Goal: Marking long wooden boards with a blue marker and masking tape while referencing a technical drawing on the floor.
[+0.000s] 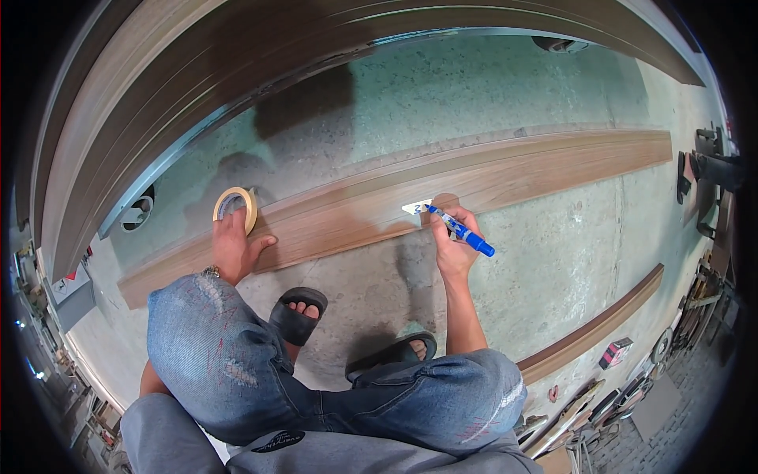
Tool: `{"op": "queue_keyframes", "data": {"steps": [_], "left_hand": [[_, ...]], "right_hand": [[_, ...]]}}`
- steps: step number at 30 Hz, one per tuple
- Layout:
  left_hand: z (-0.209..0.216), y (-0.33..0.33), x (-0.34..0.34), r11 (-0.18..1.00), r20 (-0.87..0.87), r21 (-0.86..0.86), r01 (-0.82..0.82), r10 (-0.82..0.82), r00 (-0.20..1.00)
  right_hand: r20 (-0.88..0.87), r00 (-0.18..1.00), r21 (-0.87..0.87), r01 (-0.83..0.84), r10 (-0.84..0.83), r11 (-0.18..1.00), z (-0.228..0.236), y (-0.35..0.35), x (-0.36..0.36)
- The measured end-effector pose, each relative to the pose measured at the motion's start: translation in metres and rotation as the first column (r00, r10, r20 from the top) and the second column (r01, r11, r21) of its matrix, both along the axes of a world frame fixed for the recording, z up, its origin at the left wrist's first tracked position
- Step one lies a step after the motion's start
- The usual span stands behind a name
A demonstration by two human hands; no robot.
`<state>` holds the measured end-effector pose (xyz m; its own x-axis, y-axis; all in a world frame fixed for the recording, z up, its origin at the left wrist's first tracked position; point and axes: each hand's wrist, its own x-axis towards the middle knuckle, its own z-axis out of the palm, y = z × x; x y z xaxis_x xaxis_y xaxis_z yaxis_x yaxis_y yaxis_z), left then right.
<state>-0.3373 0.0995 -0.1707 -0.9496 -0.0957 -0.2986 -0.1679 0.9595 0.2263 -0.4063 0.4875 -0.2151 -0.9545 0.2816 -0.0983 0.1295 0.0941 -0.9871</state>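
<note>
A long brown wood-grain board lies across the floor in front of my feet. Near its middle a small piece of cream tape is stuck on, with a blue handwritten mark. My right hand grips a blue marker like a pen, its tip at the tape's right end. Toward the board's left part my left hand has its fingers hooked into a roll of masking tape, which stands on edge. The left thumb sticks out over the wood.
Long brown panels are raised across the far side, above the concrete floor. Another narrow board lies at the right, by a small pink and black box. My black sandals are close behind the marked board.
</note>
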Motion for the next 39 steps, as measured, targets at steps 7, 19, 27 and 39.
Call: {"op": "queue_keyframes", "data": {"steps": [7,19,27,39], "left_hand": [[-0.001,-0.002,0.0,1.0,-0.011,-0.008,0.017,-0.017,1.0],[-0.002,-0.002,0.0,0.998,-0.081,-0.036,0.058,-0.061,0.995],[-0.001,-0.001,0.0,0.999,-0.017,-0.022,0.031,-0.031,0.999],[0.002,0.001,-0.002,0.999,-0.018,-0.016,0.032,-0.033,0.999]], "right_hand": [[0.0,1.0,0.04,-0.01,0.01,0.999,0.006,-0.003,-0.003],[0.01,1.0,0.045,-0.022,0.021,0.999,0.003,-0.003,-0.004],[0.019,0.999,0.053,-0.029,0.028,0.998,-0.004,0.002,-0.002],[0.015,1.0,0.043,-0.003,0.002,0.999,0.001,0.002,-0.005]]}}
